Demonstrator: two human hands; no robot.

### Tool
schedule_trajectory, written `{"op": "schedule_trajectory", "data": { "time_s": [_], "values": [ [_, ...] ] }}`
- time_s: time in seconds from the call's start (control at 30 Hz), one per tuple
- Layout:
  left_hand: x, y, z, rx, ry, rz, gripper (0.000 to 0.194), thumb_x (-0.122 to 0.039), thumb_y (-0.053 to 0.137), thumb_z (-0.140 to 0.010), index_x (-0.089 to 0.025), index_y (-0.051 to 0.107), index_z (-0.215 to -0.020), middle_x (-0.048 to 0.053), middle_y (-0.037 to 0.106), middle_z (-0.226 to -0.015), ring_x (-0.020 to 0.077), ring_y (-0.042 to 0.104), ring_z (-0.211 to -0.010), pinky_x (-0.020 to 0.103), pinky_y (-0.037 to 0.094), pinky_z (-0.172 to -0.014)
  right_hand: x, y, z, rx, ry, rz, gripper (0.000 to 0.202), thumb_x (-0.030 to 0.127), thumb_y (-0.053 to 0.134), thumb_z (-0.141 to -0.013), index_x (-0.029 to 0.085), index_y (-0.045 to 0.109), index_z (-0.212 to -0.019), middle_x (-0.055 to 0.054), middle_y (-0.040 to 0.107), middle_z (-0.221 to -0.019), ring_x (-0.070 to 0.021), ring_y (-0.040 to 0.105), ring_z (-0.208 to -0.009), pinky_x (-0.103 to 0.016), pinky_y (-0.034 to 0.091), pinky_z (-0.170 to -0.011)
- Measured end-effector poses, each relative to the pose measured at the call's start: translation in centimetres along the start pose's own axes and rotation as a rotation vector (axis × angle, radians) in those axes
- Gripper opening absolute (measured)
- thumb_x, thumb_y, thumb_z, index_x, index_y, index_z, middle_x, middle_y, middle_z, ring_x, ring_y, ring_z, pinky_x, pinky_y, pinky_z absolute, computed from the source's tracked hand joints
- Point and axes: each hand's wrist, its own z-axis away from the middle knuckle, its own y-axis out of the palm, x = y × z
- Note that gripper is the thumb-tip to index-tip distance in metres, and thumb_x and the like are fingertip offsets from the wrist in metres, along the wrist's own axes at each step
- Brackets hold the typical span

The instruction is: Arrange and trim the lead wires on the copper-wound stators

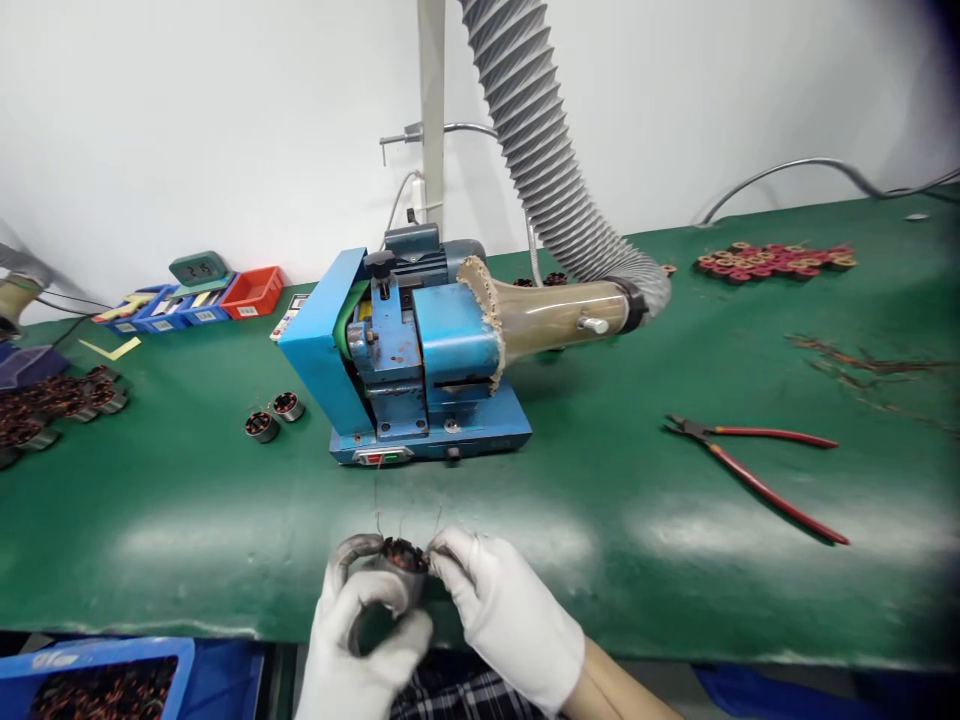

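A motor stator (pixel 405 568), a metal ring with copper windings inside, is held over the front edge of the bench. My left hand (pixel 367 620), in a white glove with darkened fingertips, grips it from the left side. Several thin wire leads (pixel 378 510) stick up from its top. Also gloved in white, my right hand (pixel 502 605) is closed in a pinch at the stator's right rim, where one thin wire rises by the fingertips. The exact contact between those fingers and the wire is partly hidden.
Behind my hands stands a blue machine (pixel 457 340) with a grey duct hose (pixel 540 130). Two stators (pixel 262 426) sit left of it; more stators (pixel 75 405) lie farther left. Red-handled cutters (pixel 750 470) rest at right. A blue bin (pixel 184 670) is at lower left.
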Motion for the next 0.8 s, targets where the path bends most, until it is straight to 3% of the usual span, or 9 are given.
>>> {"op": "schedule_trajectory", "data": {
  "time_s": [0.1, 0.2, 0.23, 0.3, 0.4, 0.5, 0.57, 0.7, 0.8],
  "values": [
    [0.4, 0.5, 0.4, -0.087, 0.027, -0.152, 0.037, -0.017, 0.058, -0.07, -0.016, 0.045, -0.105, 0.009, 0.042, -0.105, 0.014, 0.049, -0.098, 0.024, 0.048, -0.082, -0.6, 0.3, -0.9, 0.266, 0.188, -0.275, 0.02, 0.031, 0.03, -0.083, 0.016, 0.036, -0.071, 0.001, 0.035, -0.053, -0.0093, 0.032, -0.048, -0.022, 0.03, -0.05],
    [1.7, 1.1, 0.7, 0.047, 0.14, -0.246, 0.047, -0.012, 0.054, -0.071, -0.018, 0.042, -0.116, 0.01, 0.042, -0.111, 0.0176, 0.045, -0.106, 0.031, 0.046, -0.087, -1.3, 0.5, -2.1, 0.515, 0.315, -0.278, 0.014, 0.028, 0.025, -0.082, 0.019, 0.026, -0.072, 0.007, 0.015, -0.045, -0.0092, 0.018, -0.039, -0.021, 0.027, -0.041],
    [2.2, 1.3, 0.7, 0.09, 0.127, -0.227, 0.046, -0.012, 0.055, -0.07, -0.019, 0.043, -0.114, 0.01, 0.044, -0.111, 0.0185, 0.044, -0.108, 0.033, 0.045, -0.089, -1.5, 0.5, -2.5, 0.53, 0.303, -0.218, 0.014, 0.027, 0.024, -0.082, 0.019, 0.028, -0.072, 0.006, 0.016, -0.045, -0.0096, 0.019, -0.038, -0.022, 0.028, -0.042],
    [3.3, 1.7, 0.7, 0.155, 0.028, -0.171, 0.048, -0.016, 0.061, -0.067, -0.019, 0.044, -0.111, 0.009, 0.046, -0.114, 0.0206, 0.043, -0.112, 0.037, 0.043, -0.092, -1.6, 0.5, -3.1, 0.5, 0.216, -0.064, 0.014, 0.024, 0.029, -0.082, 0.016, 0.036, -0.073, 0.002, 0.031, -0.049, -0.0109, 0.032, -0.045, -0.025, 0.034, -0.051],
    [4.5, 2.1, 0.4, 0.212, -0.062, -0.139, 0.054, -0.021, 0.068, -0.061, -0.023, 0.047, -0.11, 0.006, 0.048, -0.116, 0.02, 0.044, -0.113, 0.037, 0.042, -0.094, -1.4, -0.1, -3.7, 0.478, 0.031, 0.212, 0.007, 0.011, 0.044, -0.071, 0.011, 0.051, -0.074, -0.008, 0.051, -0.067, -0.0189, 0.048, -0.068, -0.033, 0.033, -0.07],
    [4.9, 1.9, 0.2, 0.24, -0.035, -0.124, 0.058, -0.022, 0.073, -0.055, -0.023, 0.05, -0.109, 0.005, 0.05, -0.116, 0.0206, 0.045, -0.112, 0.04, 0.04, -0.096, -1.8, -1.7, -4.3, 0.603, -0.193, 0.578, 0.024, 0.003, 0.045, -0.065, 0.01, 0.059, -0.083, -0.013, 0.058, -0.073, -0.0238, 0.053, -0.073, -0.034, 0.031, -0.069],
    [4.9, 1.6, 0.2, 0.24, -0.031, -0.128, 0.06, -0.023, 0.074, -0.053, -0.022, 0.05, -0.109, 0.006, 0.05, -0.116, 0.0219, 0.045, -0.112, 0.042, 0.04, -0.096, -2.6, -3.3, -4.7, 0.66, -0.229, 0.687, 0.028, 0.007, 0.043, -0.072, 0.014, 0.062, -0.091, -0.01, 0.062, -0.079, -0.0219, 0.056, -0.073, -0.03, 0.033, -0.064],
    [4.4, 1.2, 0.1, 0.303, -0.058, -0.106, 0.062, -0.02, 0.069, -0.058, -0.023, 0.046, -0.115, 0.005, 0.049, -0.12, 0.0211, 0.043, -0.115, 0.043, 0.034, -0.102, -3.6, -5.9, -4.8, 0.62, -0.046, 0.513, 0.025, 0.024, 0.043, -0.083, 0.019, 0.065, -0.094, -0.003, 0.065, -0.087, -0.0174, 0.058, -0.077, -0.026, 0.038, -0.067],
    [4.1, 1.3, -0.1, 0.287, -0.076, -0.081, 0.069, -0.021, 0.066, -0.057, -0.019, 0.04, -0.121, 0.008, 0.047, -0.122, 0.0217, 0.042, -0.117, 0.043, 0.033, -0.103, -1.9, -4.8, -4.5, 0.507, -0.024, 0.207, 0.04, 0.034, 0.063, -0.068, 0.02, 0.06, -0.106, -0.002, 0.063, -0.099, -0.0164, 0.057, -0.086, -0.023, 0.04, -0.075]
  ]
}}
